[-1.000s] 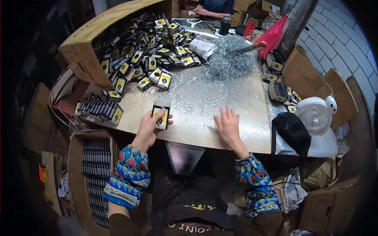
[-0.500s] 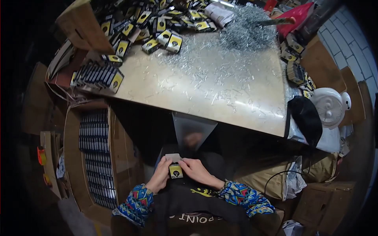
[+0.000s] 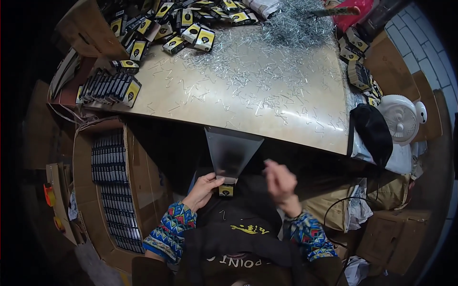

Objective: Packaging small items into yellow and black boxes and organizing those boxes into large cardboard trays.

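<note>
My left hand (image 3: 202,191) is closed on a small yellow-and-black carton (image 3: 226,190), its top flap up. The carton sits at the narrow lower end of a grey metal chute (image 3: 234,145) fixed to the table's front edge. To the right of the chute, my right hand (image 3: 282,187) is raised and smeared by motion, so its fingers cannot be read. Many small bent metal pieces (image 3: 238,78) lie scattered over the pale tabletop (image 3: 157,102), and a large heap (image 3: 300,28) of them stands at the back.
A jumbled pile of similar cartons (image 3: 191,33) covers the back left. A row of cartons (image 3: 107,88) stands at the left edge. Below it is a cardboard box (image 3: 132,183) packed with cartons. On the right are a white fan (image 3: 400,119) and a black cloth item (image 3: 371,136).
My left hand has brought the carton up and slightly right, to the chute's lower end. My right hand has let go of the carton and moved up to the right.
</note>
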`<state>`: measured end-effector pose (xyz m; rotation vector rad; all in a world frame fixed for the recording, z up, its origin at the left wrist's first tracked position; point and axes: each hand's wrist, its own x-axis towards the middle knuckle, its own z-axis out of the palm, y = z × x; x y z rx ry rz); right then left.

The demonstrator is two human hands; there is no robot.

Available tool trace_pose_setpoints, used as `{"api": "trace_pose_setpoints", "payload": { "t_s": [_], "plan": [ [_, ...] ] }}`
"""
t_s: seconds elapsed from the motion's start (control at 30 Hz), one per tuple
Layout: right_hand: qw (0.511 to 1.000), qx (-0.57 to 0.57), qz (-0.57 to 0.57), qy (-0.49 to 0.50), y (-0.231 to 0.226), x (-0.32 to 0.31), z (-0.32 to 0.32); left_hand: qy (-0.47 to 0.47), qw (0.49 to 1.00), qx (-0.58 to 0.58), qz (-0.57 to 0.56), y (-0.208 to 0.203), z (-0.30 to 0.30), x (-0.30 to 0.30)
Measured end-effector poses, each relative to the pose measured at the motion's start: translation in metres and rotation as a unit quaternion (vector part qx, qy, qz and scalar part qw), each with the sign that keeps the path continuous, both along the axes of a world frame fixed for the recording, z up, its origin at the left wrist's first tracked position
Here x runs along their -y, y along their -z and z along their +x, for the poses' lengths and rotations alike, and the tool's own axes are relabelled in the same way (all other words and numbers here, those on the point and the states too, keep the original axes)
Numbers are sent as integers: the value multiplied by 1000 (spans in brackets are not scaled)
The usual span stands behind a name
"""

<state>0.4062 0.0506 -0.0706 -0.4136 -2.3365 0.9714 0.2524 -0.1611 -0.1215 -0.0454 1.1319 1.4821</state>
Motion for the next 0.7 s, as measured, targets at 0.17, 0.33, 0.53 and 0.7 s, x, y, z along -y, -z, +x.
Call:
{"api": "trace_pose_setpoints", "payload": {
  "t_s": [0.17, 0.33, 0.53, 0.7],
  "plan": [
    [948, 154, 244, 134, -50, -98, -81, -45, 996, 79, 6, 0, 2, -4],
    [949, 184, 252, 41, -36, -84, -162, -82, 996, 25, -7, 2, 2, -10],
    [963, 86, 256, -23, -41, -84, -179, -80, 996, 14, -22, -5, 9, -10],
    [952, 109, 278, -66, -30, -50, -194, -71, 996, 47, -41, -11, 15, -10]
  ]
}}
